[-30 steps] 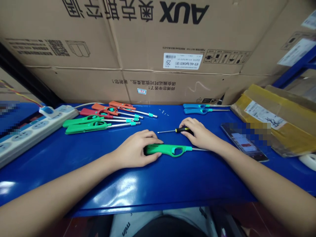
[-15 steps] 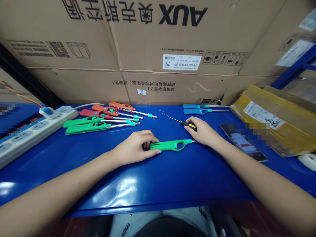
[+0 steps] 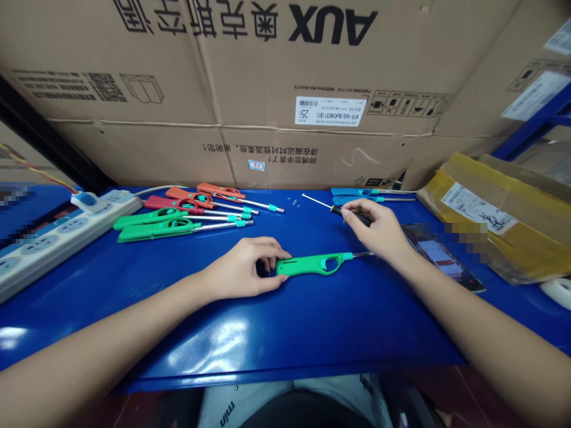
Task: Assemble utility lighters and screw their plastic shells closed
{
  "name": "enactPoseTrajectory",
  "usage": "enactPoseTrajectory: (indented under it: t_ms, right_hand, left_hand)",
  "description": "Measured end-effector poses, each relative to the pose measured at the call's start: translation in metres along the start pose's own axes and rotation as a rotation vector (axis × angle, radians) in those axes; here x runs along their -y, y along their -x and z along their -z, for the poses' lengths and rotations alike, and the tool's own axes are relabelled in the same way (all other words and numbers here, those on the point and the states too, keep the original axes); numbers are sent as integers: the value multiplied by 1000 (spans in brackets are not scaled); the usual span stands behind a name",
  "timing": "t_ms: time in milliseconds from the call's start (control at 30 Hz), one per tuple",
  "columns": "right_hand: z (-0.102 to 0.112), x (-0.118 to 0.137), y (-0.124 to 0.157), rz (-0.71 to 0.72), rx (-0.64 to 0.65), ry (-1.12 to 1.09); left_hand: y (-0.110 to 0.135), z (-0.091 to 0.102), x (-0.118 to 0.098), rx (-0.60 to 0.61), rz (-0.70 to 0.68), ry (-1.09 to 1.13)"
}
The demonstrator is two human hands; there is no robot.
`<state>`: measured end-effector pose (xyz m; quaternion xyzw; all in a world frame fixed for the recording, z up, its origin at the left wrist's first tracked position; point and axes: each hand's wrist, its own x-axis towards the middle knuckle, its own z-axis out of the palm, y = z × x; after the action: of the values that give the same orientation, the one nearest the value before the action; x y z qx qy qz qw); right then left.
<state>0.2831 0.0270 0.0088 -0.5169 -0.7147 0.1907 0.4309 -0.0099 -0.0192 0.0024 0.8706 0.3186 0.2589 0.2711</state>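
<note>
A green long-nosed lighter (image 3: 312, 264) lies flat on the blue table (image 3: 285, 321), metal nozzle pointing right. My left hand (image 3: 243, 267) is closed on its handle end with thumb and fingers pinching it. My right hand (image 3: 377, 232) is lifted just above the nozzle and is closed on a small black-handled screwdriver (image 3: 332, 207), whose thin shaft points up and left.
Several green, red and orange lighters (image 3: 187, 214) lie at the back left, two blue ones (image 3: 366, 196) at the back right. A white power strip (image 3: 57, 238) sits far left. A phone (image 3: 441, 255) and a yellow parcel (image 3: 499, 214) are at right. Cardboard boxes (image 3: 267, 89) wall the back.
My right hand picked the screwdriver up off the table and raised it back and to the right. The green lighter slid a little right under my left hand.
</note>
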Motion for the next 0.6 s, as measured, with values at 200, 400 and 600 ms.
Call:
enactPoseTrajectory:
  t_ms: [200, 400, 600]
  right_hand:
    - [12, 32, 8, -54, -66, -207]
    - [15, 37, 12, -76, 11, -366]
    - [11, 43, 17, -131, 65, -545]
  left_hand:
    - [-1, -13, -4, -7, 37, 42]
    - [0, -25, -8, -34, -3, -34]
    - [1, -27, -12, -45, 9, -148]
